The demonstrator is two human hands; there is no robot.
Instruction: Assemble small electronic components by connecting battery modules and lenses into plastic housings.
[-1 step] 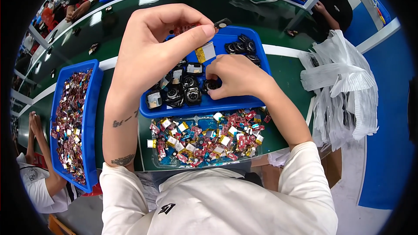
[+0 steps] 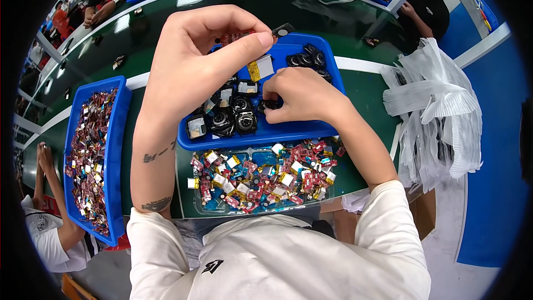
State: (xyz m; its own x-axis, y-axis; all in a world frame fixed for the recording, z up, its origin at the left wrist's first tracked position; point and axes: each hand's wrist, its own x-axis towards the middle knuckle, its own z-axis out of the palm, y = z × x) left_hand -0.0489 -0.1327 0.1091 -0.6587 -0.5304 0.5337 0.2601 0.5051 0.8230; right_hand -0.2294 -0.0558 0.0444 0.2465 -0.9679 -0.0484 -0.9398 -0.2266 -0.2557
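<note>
Nearest, a clear tray [image 2: 206, 203] of small red and gold parts lies at six o'clock. Just beyond it, the blue tray [image 2: 288, 131] holds round black parts, and the right hand [image 2: 300, 95] pinches one small black part [image 2: 270, 104] inside it (fingers closed on it). At eleven o'clock, the raised left hand [image 2: 194, 61] grips a small black square piece [image 2: 282, 30] at its fingertips. Another blue tray [image 2: 114, 155] sits at nine o'clock.

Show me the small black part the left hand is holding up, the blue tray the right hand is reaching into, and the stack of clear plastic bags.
small black part [image 2: 283, 30], head view, its pale centre.
blue tray [image 2: 277, 132], head view, near rim.
clear plastic bags [image 2: 438, 105], head view, middle of the stack.
</note>
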